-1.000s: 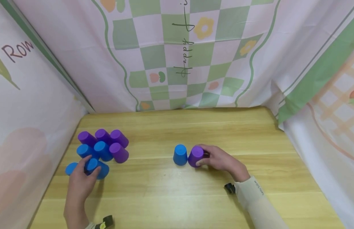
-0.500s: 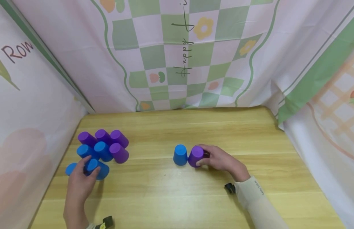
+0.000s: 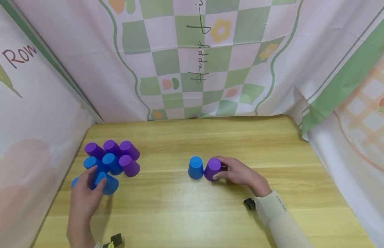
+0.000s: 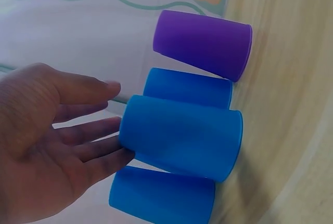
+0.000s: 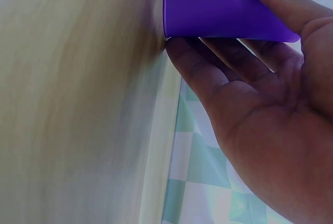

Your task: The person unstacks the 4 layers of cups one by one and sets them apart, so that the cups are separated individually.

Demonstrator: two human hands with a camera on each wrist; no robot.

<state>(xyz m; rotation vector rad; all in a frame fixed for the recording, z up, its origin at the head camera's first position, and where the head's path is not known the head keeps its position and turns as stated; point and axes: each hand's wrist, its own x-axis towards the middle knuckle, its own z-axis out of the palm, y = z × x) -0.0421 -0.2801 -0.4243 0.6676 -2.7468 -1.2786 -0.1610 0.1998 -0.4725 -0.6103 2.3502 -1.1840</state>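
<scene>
In the head view my left hand (image 3: 86, 196) hovers at the near blue cup (image 3: 109, 184) of the group on the left. Its thumb stands apart from that upside-down cup (image 4: 182, 135) in the left wrist view; the fingertips are at its upper end, and whether they touch it I cannot tell. Near the table's middle my right hand (image 3: 238, 171) holds an upside-down purple cup (image 3: 213, 168), thumb (image 5: 289, 0) on one side and fingers on the other. Close beside it on the left stands another blue cup (image 3: 195, 168), also bottom up.
Behind the left hand stand several upside-down cups, among them a purple cup (image 3: 130, 166) and a blue cup (image 3: 112, 164). Another blue cup (image 3: 74, 182) is partly hidden by the hand. Printed curtains (image 3: 192, 62) border the wooden table (image 3: 167, 213).
My left hand has drawn back slightly to the left, away from the near blue cup, which stays in place. The right hand and its purple cup have not moved.
</scene>
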